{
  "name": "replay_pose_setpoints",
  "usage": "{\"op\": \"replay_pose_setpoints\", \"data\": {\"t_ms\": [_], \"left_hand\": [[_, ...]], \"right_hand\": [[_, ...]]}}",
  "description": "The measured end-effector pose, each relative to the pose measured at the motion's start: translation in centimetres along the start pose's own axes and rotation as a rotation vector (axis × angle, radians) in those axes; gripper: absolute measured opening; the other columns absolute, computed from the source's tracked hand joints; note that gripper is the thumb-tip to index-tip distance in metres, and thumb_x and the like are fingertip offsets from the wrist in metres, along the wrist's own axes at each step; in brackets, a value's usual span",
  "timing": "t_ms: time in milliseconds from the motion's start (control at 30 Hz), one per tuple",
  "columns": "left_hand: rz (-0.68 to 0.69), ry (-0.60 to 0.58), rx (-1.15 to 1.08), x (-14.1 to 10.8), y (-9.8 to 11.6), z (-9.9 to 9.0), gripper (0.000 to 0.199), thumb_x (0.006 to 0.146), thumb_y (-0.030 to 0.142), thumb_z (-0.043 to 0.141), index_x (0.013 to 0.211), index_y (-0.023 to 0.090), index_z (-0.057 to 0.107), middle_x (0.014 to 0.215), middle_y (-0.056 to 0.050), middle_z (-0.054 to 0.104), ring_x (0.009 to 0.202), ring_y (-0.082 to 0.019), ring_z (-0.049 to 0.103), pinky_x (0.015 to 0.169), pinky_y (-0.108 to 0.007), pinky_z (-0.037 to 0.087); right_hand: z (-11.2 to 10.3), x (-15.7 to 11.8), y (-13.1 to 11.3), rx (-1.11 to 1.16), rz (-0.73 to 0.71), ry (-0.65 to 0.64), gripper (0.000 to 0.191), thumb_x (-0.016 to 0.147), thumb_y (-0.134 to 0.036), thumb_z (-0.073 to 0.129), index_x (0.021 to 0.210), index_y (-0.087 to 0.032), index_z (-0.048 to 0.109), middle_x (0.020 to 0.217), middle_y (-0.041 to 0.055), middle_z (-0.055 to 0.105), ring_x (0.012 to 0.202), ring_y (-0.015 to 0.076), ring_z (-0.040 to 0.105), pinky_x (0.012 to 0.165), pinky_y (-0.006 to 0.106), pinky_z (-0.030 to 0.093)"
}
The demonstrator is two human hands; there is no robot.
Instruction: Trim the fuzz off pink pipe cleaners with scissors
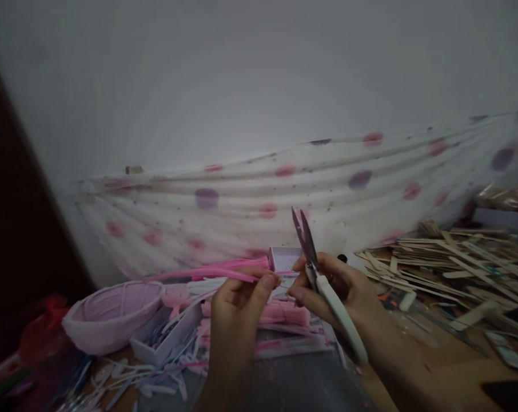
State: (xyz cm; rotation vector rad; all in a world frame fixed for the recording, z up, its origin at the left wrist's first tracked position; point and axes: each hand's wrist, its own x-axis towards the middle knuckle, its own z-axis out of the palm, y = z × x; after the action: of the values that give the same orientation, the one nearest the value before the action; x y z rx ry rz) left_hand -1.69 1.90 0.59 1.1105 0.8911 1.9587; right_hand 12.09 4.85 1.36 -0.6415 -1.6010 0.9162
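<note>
My left hand is closed in a pinch on a pink pipe cleaner, whose length runs off to the left. In my right hand is a pair of scissors with white handles. Its blades point upward, slightly parted, with a small pink scrap showing near their tips. A thin bare wire seems to span the short gap between the fingertips of both hands. Below and behind them lie bundles of pink pipe cleaners, partly hidden by my hands.
To the left stand a pale pink basket and a small white box of scraps, with loose pipe cleaner pieces in front. Many wooden sticks are heaped on the right. A spotted cloth hangs along the wall behind.
</note>
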Motion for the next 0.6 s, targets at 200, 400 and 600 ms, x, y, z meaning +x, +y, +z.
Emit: {"op": "replay_pose_setpoints", "data": {"t_ms": [200,400,600], "left_hand": [[0.088,0.038,0.164,-0.2,0.0,0.4,0.003,0.067,0.019,0.074,0.068,0.017,0.072,0.068,-0.004,0.072,0.068,-0.016,0.067,0.067,-0.022,0.053],[0.046,0.043,0.099,0.2,-0.6,0.2,0.005,0.067,0.018,0.075,0.070,0.016,0.072,0.068,-0.003,0.072,0.067,-0.014,0.068,0.067,-0.021,0.053],[-0.002,0.019,-0.027,1.7,-0.7,-1.1,0.018,0.066,0.026,0.079,0.077,0.015,0.069,0.069,-0.002,0.073,0.066,-0.012,0.068,0.068,-0.019,0.053]], "right_hand": [[0.0,-0.1,0.6,-0.140,-0.079,0.182,0.024,0.067,-0.028,0.072,0.086,-0.019,0.061,0.067,-0.0003,0.065,0.060,0.0154,0.062,0.055,0.026,0.049],[0.3,0.0,1.3,-0.149,-0.136,0.228,0.024,0.068,-0.023,0.070,0.089,-0.020,0.061,0.070,-0.0007,0.066,0.061,0.0149,0.062,0.055,0.025,0.049],[-0.5,0.2,1.0,-0.165,-0.149,0.184,0.021,0.071,-0.029,0.070,0.086,-0.019,0.060,0.067,-0.0011,0.064,0.059,0.0143,0.060,0.052,0.025,0.047]]}}
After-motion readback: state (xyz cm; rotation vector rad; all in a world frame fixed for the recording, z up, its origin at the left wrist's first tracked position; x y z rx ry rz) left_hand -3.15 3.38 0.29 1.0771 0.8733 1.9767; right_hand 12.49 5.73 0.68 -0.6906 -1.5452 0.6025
